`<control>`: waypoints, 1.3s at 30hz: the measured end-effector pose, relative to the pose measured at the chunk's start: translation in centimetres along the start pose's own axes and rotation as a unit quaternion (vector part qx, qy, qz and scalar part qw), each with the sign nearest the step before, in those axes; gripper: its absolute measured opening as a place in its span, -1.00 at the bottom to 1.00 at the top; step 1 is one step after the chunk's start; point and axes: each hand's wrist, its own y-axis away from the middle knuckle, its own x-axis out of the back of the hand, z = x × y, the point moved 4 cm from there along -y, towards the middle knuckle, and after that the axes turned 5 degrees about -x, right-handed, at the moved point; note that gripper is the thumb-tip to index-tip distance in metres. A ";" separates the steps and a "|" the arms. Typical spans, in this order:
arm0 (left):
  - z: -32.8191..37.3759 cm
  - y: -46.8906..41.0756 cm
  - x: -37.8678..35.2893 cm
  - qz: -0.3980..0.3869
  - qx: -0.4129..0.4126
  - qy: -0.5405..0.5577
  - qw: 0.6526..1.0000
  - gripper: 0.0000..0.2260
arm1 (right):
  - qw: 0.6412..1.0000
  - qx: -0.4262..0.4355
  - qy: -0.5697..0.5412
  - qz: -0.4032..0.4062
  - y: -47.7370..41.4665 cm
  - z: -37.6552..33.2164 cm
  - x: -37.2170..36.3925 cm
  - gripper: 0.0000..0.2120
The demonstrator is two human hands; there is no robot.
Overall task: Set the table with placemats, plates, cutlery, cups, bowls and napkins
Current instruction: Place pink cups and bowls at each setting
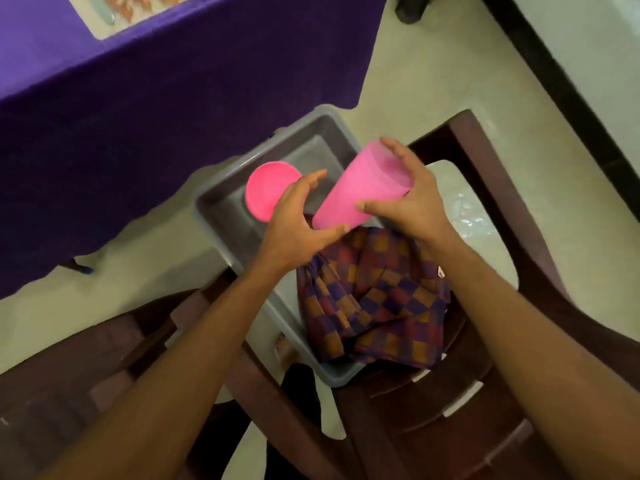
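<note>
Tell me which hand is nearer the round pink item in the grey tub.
Left. The left hand overlaps the edge of the round pink item; the right hand is farther off, gripping the tall pink cup.

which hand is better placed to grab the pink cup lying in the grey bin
Left. The left hand is loose beside the bin cup; the right hand grips the tilted cup.

The pink cup [363, 188] in the right hand [412, 199] is showing smooth, slightly translucent plastic with a matt finish. Below the grip, the grey tub [221, 216] is showing smooth plastic. The checked cloth [377, 299] is showing a matt woven fabric.
</note>
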 end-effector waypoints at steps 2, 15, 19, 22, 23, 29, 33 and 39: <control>2.6 -0.2 -0.6 -0.060 -0.009 0.009 0.998 -0.18 | 0.998 -0.016 -0.038 -0.043 2.3 -1.9 0.4 -0.15; 12.4 3.1 1.8 -0.005 0.030 0.063 0.998 -0.27 | 0.963 -0.116 -0.230 -0.083 7.0 -10.7 0.3 -0.33; 12.6 4.2 2.1 0.053 0.054 0.072 0.995 -0.31 | 0.957 -0.124 -0.253 -0.072 7.2 -11.3 -0.7 -0.25; 12.8 5.2 2.2 0.091 0.067 0.068 0.991 -0.44 | 0.945 -0.122 -0.298 -0.057 8.0 -11.5 -1.4 -0.30; 13.0 5.7 2.1 0.100 0.069 0.061 0.991 -0.45 | 0.939 -0.123 -0.315 -0.059 8.4 -11.5 -1.6 -0.29; 16.7 9.9 0.6 0.154 0.040 0.000 0.987 -0.31 | 0.903 -0.129 -0.392 -0.119 12.0 -12.1 -0.1 -0.24; 21.2 12.6 -3.0 0.177 0.015 -0.082 0.981 -0.35 | 0.888 -0.121 -0.422 -0.139 15.1 -11.8 4.7 -0.31; 26.9 14.8 -12.0 0.183 0.001 -0.129 0.975 -0.37 | 0.849 -0.131 -0.500 -0.112 17.6 -11.0 14.9 -0.54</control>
